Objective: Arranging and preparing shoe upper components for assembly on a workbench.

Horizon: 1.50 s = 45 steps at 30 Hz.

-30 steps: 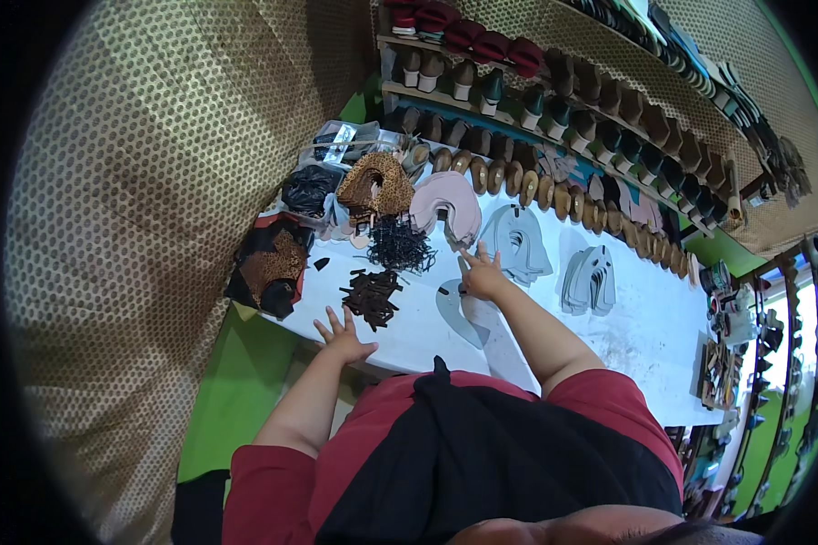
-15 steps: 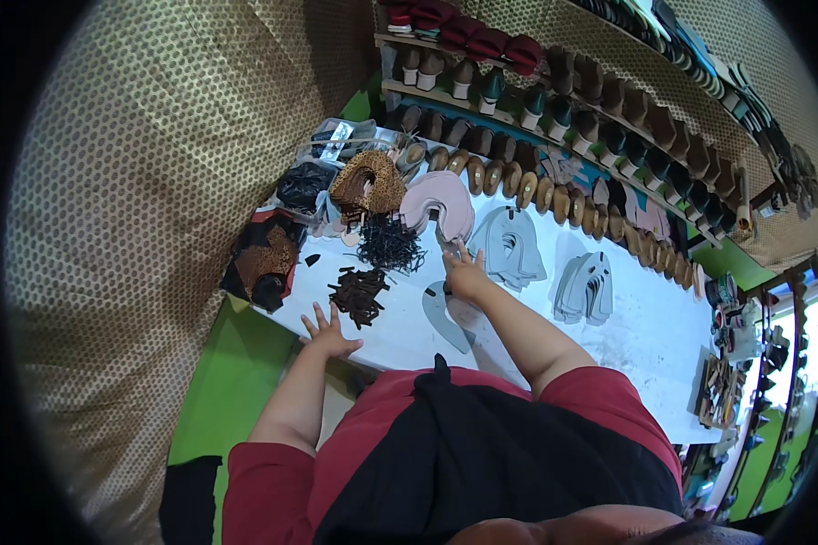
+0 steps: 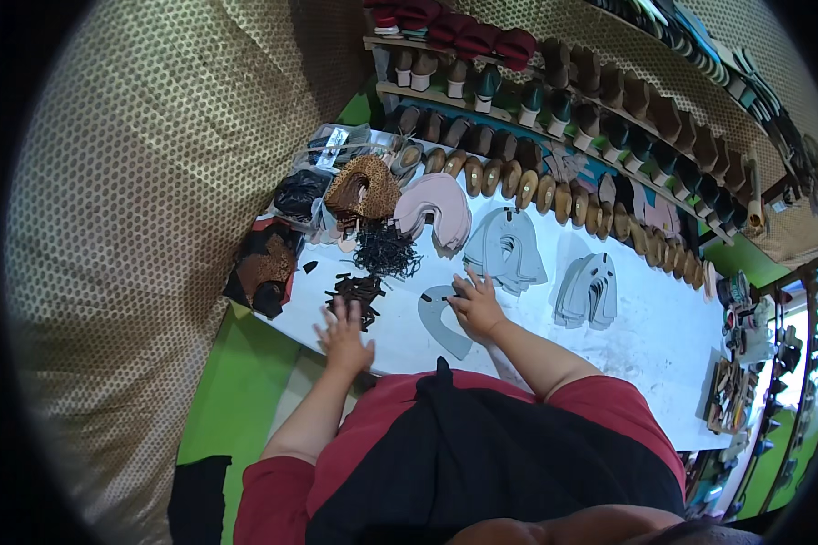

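Observation:
My left hand (image 3: 344, 341) is open, fingers spread, at the near edge of a loose heap of short dark brown strips (image 3: 358, 292). Its fingertips overlap the heap in view; whether they touch it I cannot tell. My right hand (image 3: 478, 307) is also open, with fingers apart, by the upper right end of a single grey U-shaped shoe-upper piece (image 3: 438, 329) with a small dark mark at its top. Just beyond that hand lies a stack of similar grey pieces (image 3: 493, 250). A tangle of thin black strips (image 3: 386, 250) sits behind the brown heap.
Pink U-shaped pieces (image 3: 436, 204) and leopard-print ones (image 3: 362, 186) lie farther back on the white table (image 3: 650, 363). A second grey stack (image 3: 586, 291) is to the right. Wooden shoe lasts (image 3: 527, 189) line the far edge, below shelves of shoes. A tool box (image 3: 729, 395) stands at right.
My right hand has come nearer, from beside the pink stack to the single grey piece. My left hand has moved right and slightly forward to the brown strips.

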Each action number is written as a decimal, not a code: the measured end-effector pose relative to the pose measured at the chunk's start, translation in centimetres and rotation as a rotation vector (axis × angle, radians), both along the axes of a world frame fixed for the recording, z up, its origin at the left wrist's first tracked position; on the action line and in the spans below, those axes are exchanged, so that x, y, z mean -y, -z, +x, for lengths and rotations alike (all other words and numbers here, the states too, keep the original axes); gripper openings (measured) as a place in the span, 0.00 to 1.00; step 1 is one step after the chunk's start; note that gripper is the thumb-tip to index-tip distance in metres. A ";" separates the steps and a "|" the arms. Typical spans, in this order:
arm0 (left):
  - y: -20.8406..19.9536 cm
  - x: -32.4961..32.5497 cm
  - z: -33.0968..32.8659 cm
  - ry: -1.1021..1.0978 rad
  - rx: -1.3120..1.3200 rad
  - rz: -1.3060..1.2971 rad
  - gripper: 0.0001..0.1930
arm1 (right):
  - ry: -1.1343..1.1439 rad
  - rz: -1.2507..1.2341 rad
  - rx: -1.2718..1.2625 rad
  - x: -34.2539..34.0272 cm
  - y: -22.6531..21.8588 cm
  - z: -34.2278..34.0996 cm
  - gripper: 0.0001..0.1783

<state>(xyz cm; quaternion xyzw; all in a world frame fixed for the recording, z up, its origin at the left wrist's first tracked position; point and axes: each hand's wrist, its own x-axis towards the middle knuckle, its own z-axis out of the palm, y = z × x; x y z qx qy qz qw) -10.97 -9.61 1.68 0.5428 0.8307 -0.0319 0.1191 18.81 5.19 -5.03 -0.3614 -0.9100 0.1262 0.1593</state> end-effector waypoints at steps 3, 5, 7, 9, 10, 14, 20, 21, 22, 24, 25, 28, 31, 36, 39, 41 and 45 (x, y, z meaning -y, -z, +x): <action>0.7 -1.0 2.2 0.342 0.053 0.043 0.41 | -0.040 0.027 0.068 0.7 -1.3 0.4 0.20; 1.2 -2.6 3.8 0.454 0.109 0.031 0.37 | -0.033 0.002 0.126 0.8 -1.8 0.7 0.23; 1.7 -4.3 5.2 0.466 0.128 0.019 0.38 | -0.018 -0.020 0.118 0.7 -1.9 0.8 0.23; 1.7 -5.6 6.4 0.472 0.111 0.010 0.38 | -0.034 -0.027 0.103 0.7 -2.2 1.0 0.23; 2.1 -5.9 6.6 0.475 0.112 0.009 0.38 | -0.059 -0.034 0.087 0.8 -2.4 1.0 0.24; 3.4 -7.2 7.1 0.451 0.078 0.077 0.33 | -0.029 -0.053 0.153 0.5 -2.5 0.5 0.24; 1.5 -10.1 8.4 0.238 0.198 -0.022 0.23 | -0.020 0.006 0.136 -0.1 -0.8 0.7 0.24; 1.3 -10.7 8.5 0.176 0.219 -0.142 0.20 | -0.025 0.002 0.138 -0.1 -0.7 0.6 0.24; 1.3 -11.1 8.6 0.179 0.218 -0.143 0.20 | -0.031 -0.004 0.140 -0.1 -0.8 0.5 0.24; 1.3 -11.8 8.8 0.126 0.243 -0.110 0.16 | -0.030 -0.013 0.136 -0.1 -0.9 0.4 0.24; 1.4 -12.0 8.8 0.129 0.243 -0.111 0.16 | -0.033 -0.021 0.133 -0.1 -0.9 0.4 0.24; 1.6 -12.7 8.8 0.139 0.239 -0.052 0.16 | -0.045 -0.009 0.128 -0.1 -0.9 0.5 0.24; 1.3 -13.3 9.4 0.174 0.309 -0.041 0.14 | -0.063 -0.019 0.145 -0.1 -0.9 0.3 0.24; 1.4 -13.6 10.8 0.239 0.352 0.010 0.10 | -0.079 0.041 0.110 -0.5 -0.1 0.4 0.24; 2.2 -13.3 10.2 0.319 0.344 0.065 0.09 | -0.074 0.022 0.118 -0.6 -0.4 0.3 0.23; 3.2 -13.2 8.8 0.316 0.405 0.064 0.09 | -0.073 -0.023 0.153 -0.7 -1.2 0.2 0.22; 3.2 -13.0 8.5 0.306 0.360 0.141 0.08 | -0.072 -0.047 0.254 -0.7 -1.6 0.6 0.21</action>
